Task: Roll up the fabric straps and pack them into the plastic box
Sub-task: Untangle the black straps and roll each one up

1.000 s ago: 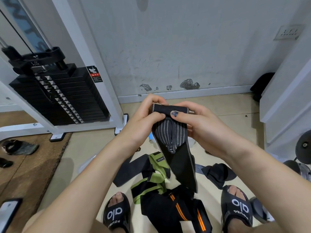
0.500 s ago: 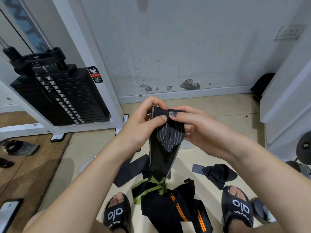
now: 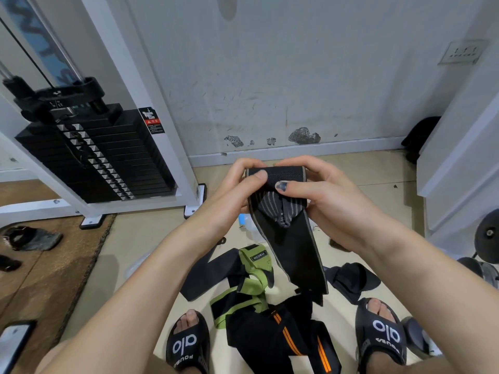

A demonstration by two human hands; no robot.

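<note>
A person seated in a gym corner holds a black fabric strap (image 3: 286, 230) up in front of the body, both hands at its upper end, apparently at the start of rolling it. The left hand (image 3: 237, 190) grips the left edge, thumb laid over the top band; the right hand (image 3: 324, 195) grips the right edge, thumb pressed onto the face of the strap just above a grey striped flap. Both hands are clamped on the strap, close together, fingers curled behind it. The rest of the strap hangs free, its lower end reaching the pile on the floor (image 3: 151, 238).

That pile lies between the person's sandalled feet: a green strap (image 3: 253, 279), a black strap with orange stripes (image 3: 286, 336) and another flat black strap (image 3: 210, 276), none of them rolled. A clear plastic shape with a blue spot shows behind the held strap and may be the plastic box (image 3: 249, 225); too little is visible to be sure.

By this view the task is at an early stage. The next move would call for tucking the top end over and turning it down tightly, the thumbs keeping the coil even while the tail feeds up. A weight stack (image 3: 91, 152) stands at left.
</note>
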